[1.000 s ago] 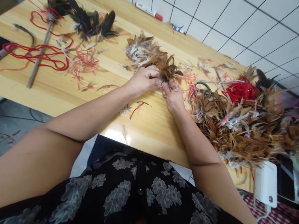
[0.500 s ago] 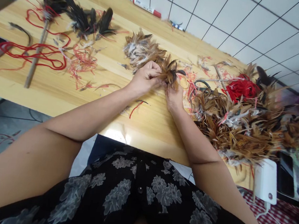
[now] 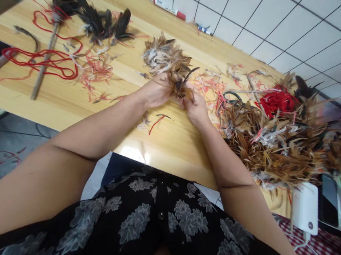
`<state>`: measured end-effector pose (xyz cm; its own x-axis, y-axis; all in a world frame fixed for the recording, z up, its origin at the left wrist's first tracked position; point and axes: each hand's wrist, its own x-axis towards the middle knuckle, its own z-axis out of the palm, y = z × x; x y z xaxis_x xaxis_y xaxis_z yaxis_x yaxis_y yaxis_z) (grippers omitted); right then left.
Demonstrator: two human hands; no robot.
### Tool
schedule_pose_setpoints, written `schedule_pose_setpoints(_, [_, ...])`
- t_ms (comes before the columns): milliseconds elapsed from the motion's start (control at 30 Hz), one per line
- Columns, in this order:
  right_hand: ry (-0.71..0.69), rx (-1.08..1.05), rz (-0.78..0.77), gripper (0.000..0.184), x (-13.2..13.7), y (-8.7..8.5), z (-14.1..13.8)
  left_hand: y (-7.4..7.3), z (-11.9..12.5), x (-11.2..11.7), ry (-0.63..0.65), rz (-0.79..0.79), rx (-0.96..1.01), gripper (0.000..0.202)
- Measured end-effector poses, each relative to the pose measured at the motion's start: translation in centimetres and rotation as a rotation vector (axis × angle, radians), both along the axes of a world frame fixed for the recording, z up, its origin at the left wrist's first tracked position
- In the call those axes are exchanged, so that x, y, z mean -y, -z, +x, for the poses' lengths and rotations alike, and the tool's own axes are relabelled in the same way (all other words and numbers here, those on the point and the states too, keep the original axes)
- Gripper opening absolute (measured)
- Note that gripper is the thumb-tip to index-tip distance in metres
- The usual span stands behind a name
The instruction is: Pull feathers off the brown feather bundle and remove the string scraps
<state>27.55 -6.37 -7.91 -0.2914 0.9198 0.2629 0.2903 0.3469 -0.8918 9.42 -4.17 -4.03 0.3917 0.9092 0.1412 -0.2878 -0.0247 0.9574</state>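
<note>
A small bunch of brown and black feathers is held up between my two hands, over the middle of the wooden table. My left hand closes round its left side, the fingertips partly hidden by the feathers. On the other side my right hand pinches at the lower right of the bunch. Just behind lies a pile of brown and white feathers. A loose dark feather and a short red string rest in front of my hands.
Brown feathers heap up at the right, with a red string bundle and scissors handles. Leftward lie a feather-topped stick, looped red cord and black feathers. A white charger sits at the right edge.
The feather bunch has moved a little left and turned between my hands. My right hand has shifted and now shows its fingers pinched beside the bunch; my left hand has moved slightly lower.
</note>
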Motion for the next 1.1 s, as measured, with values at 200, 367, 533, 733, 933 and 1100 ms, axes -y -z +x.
schedule_pose_setpoints(200, [0.005,-0.031,-0.046,0.031,-0.2,0.5,0.3,-1.8,-0.9,0.2,0.046,-0.236,0.038,0.026])
schedule_pose_setpoints(367, [-0.015,-0.075,-0.129,0.036,-0.1,0.4,0.1,-1.9,-1.2,0.1,-0.116,-0.169,0.069,0.027])
schedule_pose_setpoints(533, [0.000,-0.206,-0.309,0.040,0.4,-1.2,0.1,-1.4,-1.4,-0.5,-0.202,-0.160,0.114,0.029])
schedule_pose_setpoints(733, [0.106,-0.356,-0.439,0.048,1.0,-3.0,0.0,-0.9,-2.0,-1.2,-0.259,-0.057,0.035,0.034])
schedule_pose_setpoints(933, [0.261,-0.479,-0.499,0.043,0.4,-4.0,1.2,0.1,-4.4,-3.5,-0.335,0.079,-0.041,0.042])
schedule_pose_setpoints(1100, [0.391,-0.450,-0.418,0.049,-1.0,-4.3,3.5,0.9,-5.1,-4.8,-0.371,0.282,-0.133,0.059])
